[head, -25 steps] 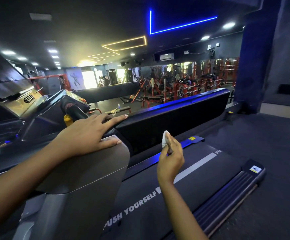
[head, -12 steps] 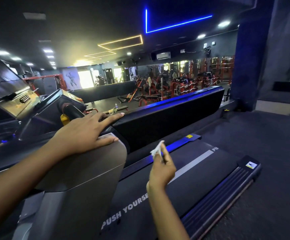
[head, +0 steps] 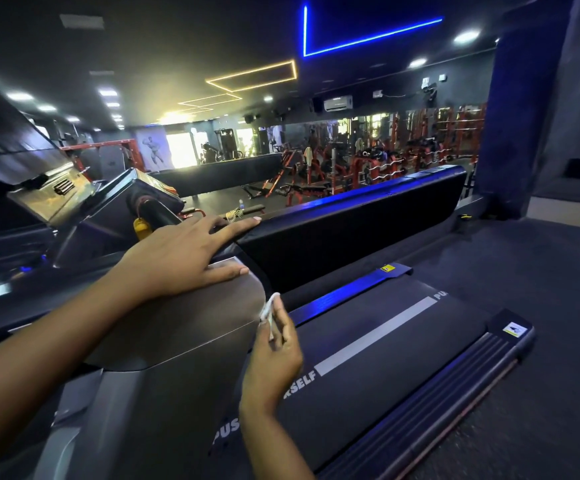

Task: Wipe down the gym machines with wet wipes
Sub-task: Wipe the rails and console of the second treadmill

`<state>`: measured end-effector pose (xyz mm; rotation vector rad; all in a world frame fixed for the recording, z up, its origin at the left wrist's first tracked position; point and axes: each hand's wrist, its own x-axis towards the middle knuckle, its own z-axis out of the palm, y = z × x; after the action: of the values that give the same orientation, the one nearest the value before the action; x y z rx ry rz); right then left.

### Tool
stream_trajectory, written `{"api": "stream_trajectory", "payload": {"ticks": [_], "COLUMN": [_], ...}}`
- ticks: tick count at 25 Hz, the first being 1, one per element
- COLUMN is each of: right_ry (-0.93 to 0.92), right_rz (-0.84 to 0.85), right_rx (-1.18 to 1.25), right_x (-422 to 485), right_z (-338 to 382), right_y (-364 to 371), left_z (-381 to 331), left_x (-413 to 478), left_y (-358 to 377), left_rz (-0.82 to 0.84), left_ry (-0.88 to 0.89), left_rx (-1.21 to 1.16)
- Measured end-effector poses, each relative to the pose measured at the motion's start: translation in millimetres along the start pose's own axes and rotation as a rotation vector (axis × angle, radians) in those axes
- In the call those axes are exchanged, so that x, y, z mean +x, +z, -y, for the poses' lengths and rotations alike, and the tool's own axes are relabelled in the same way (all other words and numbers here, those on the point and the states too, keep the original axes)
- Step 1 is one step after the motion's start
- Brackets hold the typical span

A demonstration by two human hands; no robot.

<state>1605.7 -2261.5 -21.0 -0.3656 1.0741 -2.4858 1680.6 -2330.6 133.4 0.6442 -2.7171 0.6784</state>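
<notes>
- Presently: wet wipe (head: pixel 268 308), white, crumpled into a narrow strip, pinched between thumb and fingers (head: pixel 283 322) of the right hand (head: pixel 274 358); upper end protruding above the fingertips, at the curved right edge of the grey treadmill housing (head: pixel 177 327); touching or just beside, cannot tell.
- Right hand: raised, back toward the camera, fingers curled together and clamped on the wipe, above the treadmill belt (head: pixel 385 341).
- Left hand (head: pixel 177 261): laid flat on top of the housing, fingers straight and spread apart, longest fingertip reaching the black padded rail (head: pixel 350 216); nothing held.
- Against half a second earlier: wipe and right hand shifted leftward, from above the blue side strip (head: pixel 344 292) to the housing's edge; left hand unmoved.
- Materials and shapes: housing smooth, matte grey, rounded at the corner; belt dark, flat, printed with white lettering and one pale stripe; padded rail long and boxy, blue light along its top; foot rail (head: pixel 454 386) dark, ribbed lengthwise, along the belt's right side; small yellow tag (head: pixel 141 225) just beyond the left hand.
</notes>
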Motion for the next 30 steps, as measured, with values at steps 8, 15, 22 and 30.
{"api": "stream_trajectory", "payload": {"ticks": [8, 15, 22, 30], "right_ry": [-0.861, -1.215, -0.924, -1.004], "right_rz": [0.304, 0.474, 0.592, 1.029], "right_rx": [-0.439, -1.168, -1.377, -1.273], "right_x": [71.1, 107.3, 168.7, 142.1], "right_z": [61.6, 93.5, 144.3, 134.0], "right_y": [8.6, 24.6, 21.7, 41.3], "left_z": [-1.9, -5.4, -5.8, -5.9], "left_x": [-0.9, -2.4, 0.5, 1.8], "left_y": [0.9, -3.4, -6.2, -7.2], "left_rz": [0.011, 0.033, 0.057, 0.0], "left_ry": [-0.009, -0.025, -0.046, -0.057], "left_rx": [-0.037, -0.04, -0.047, -0.069]}}
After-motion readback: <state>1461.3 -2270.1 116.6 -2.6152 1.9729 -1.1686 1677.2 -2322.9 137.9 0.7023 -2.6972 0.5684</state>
